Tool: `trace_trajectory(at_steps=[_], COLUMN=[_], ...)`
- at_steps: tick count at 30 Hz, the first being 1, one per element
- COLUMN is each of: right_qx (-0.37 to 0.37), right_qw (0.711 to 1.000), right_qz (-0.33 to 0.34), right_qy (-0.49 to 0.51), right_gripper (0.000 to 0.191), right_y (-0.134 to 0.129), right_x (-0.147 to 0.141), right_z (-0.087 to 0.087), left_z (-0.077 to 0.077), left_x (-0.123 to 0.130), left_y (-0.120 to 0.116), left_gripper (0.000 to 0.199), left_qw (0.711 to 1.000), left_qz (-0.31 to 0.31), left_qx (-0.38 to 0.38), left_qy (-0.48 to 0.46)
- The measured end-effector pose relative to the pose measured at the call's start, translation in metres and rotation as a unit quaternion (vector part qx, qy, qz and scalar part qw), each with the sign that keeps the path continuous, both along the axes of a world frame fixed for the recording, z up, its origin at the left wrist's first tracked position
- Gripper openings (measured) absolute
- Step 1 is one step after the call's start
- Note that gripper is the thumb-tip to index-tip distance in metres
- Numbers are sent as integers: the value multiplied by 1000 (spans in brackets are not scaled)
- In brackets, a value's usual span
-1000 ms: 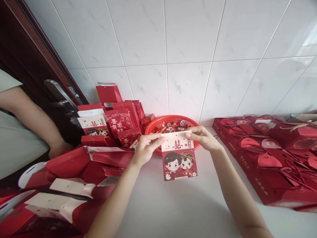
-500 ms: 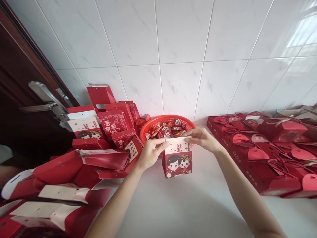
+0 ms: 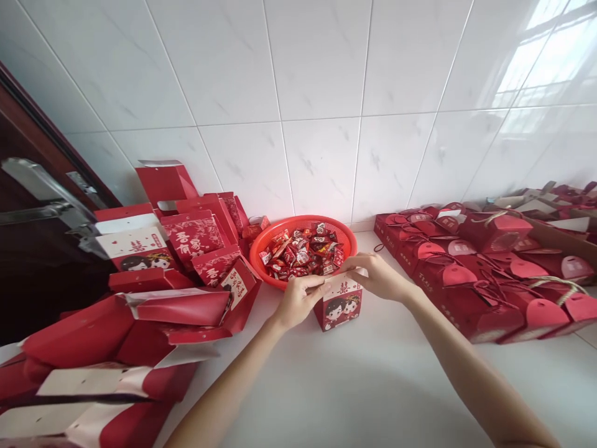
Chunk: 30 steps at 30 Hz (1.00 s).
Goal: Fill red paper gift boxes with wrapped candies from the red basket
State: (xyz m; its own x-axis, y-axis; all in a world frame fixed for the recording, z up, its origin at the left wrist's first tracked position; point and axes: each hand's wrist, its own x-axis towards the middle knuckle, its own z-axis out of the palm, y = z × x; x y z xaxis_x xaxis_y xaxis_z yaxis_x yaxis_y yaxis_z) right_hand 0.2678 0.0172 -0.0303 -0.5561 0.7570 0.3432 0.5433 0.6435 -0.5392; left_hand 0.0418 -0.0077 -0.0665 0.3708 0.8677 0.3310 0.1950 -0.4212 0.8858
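So we've got a wall of glossy white tiles with faint grey marbling at the back, and bright window glare bouncing off it at upper right. Over on the left we can see a dark reddish-brown door with a silvery metal handle, plus a pale smooth tabletop down front.

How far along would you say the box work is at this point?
The corded boxes on the right look finished. The left hand and right hand hold one printed box by its top. Open boxes on the left and sweets in the basket seem outstanding.
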Motion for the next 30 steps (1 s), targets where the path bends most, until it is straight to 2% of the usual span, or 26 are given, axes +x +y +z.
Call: trace_trajectory(at_steps=[4,6,9,11,13,15,17,20,22,25,27,28,30], right_qx=[108,127,99,68,48,41,42,70,112,190,252,279,336], right_qw=[985,976,968,962,958,958,961,965,965,951,914,882,800], right_qz=[-32,-40,-50,-75,-99,-108,-124,-170,-197,-244,-315,-373,-487], right_qy=[-128,-175,-227,-254,-266,-262,-244,-188,-129,-25,44,66,98], right_gripper=[19,18,23,24,24,22,21,22,22,25,25,22,22], right_y=[-14,-20,-27,-30,-32,-33,-32,-35,-43,-70,-94,-106,-127], right_x=[-7,-11,-15,-16,-17,-16,-12,3,20,58,90,108,146], right_z=[-3,0,5,7,9,9,8,10,16,34,50,58,72], left_z=[-10,-12,-15,-17,-17,-14,-14,-30,-55,-101,-125,-131,-135], left_x=[9,11,11,14,19,27,37,56,68,82,87,89,88], left_y=[-2,-2,-1,-3,-10,-24,-44,-77,-96,-114,-120,-121,-120], left_gripper=[34,32,29,29,32,28,22,19,17,13,14,15,16], left_qw=[999,998,992,980,955,929,924,925,910,904,873,866,871], left_qz=[-7,-12,1,52,124,153,87,-109,-221,-289,-359,-374,-373], left_qx=[39,60,119,186,266,337,373,363,350,307,304,300,284], left_qy=[5,14,40,53,47,23,3,29,35,76,127,141,144])
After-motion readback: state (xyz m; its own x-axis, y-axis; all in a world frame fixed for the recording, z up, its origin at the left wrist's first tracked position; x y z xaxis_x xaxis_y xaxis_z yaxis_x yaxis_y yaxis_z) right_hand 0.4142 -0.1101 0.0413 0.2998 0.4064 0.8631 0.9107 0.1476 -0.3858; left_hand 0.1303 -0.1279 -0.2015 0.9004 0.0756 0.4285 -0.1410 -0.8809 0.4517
